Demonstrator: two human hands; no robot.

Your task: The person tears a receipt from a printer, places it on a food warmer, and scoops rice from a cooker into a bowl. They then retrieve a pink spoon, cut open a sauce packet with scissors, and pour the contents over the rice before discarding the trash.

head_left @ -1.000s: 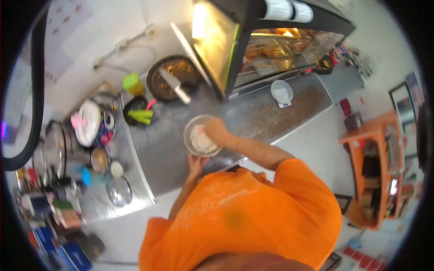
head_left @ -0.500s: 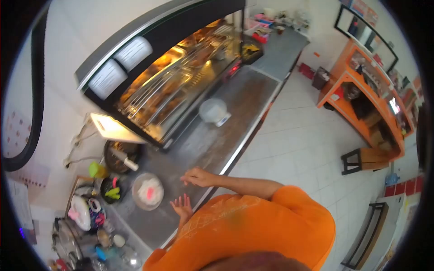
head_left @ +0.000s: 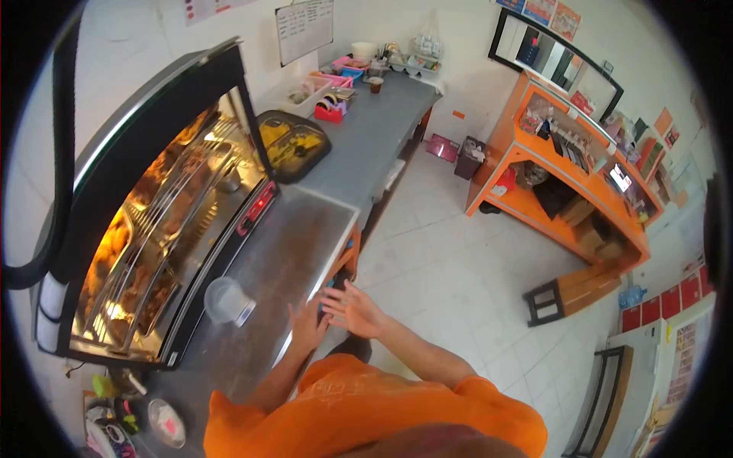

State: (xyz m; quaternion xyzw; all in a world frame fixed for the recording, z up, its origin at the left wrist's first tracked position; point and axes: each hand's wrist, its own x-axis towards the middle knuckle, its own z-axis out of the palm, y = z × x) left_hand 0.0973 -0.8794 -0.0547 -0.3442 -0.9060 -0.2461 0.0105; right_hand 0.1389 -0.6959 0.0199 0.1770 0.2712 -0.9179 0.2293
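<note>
My left hand (head_left: 307,327) is raised at the counter's front edge, fingers apart and holding nothing. Right beside it, my right hand (head_left: 356,310) is spread open, and its fingertips overlap the left hand's fingers in this view. Left of both hands, a small digital scale (head_left: 243,311) with a clear plastic bowl (head_left: 223,296) on it rests on the metal counter (head_left: 286,229). Behind the scale stands a lit glass food warmer (head_left: 172,206) with trays of browned food on its racks.
A black tray of yellow food (head_left: 294,149) sits past the warmer, near a red tape dispenser (head_left: 328,114). Closer to me at lower left is a bowl with white contents (head_left: 166,422). Across the tiled floor (head_left: 435,267) stand an orange counter (head_left: 527,145) and a wooden bench (head_left: 588,294).
My view has swung right along the counter, with the bowl of white contents now at the lower left. My hands have come together, away from that bowl, and the right fingers have spread.
</note>
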